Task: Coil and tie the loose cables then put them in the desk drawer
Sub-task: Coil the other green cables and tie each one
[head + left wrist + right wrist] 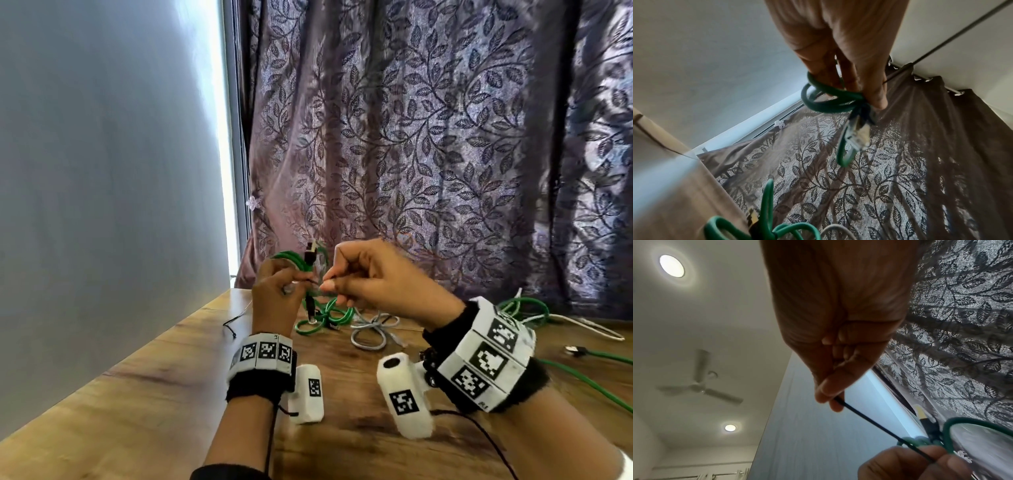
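My left hand [274, 291] is raised above the wooden desk [137, 394] and grips a coiled green cable [294, 260] whose plug [311, 251] sticks up. In the left wrist view the fingers [875, 91] clamp the green coil [824, 104] with a plug [857, 134] hanging from it. My right hand [346, 277] pinches a thin black tie [879, 428] between thumb and forefinger; it runs taut to the green coil [920, 441] at the left hand [910, 464].
On the desk behind the hands lie another green coil [329, 317], a grey cable [371, 330] and, at the right, more green cable [589, 373] and a white cable [596, 329]. A loose black tie [231, 325] lies at the left. A leaf-patterned curtain [445, 137] hangs behind.
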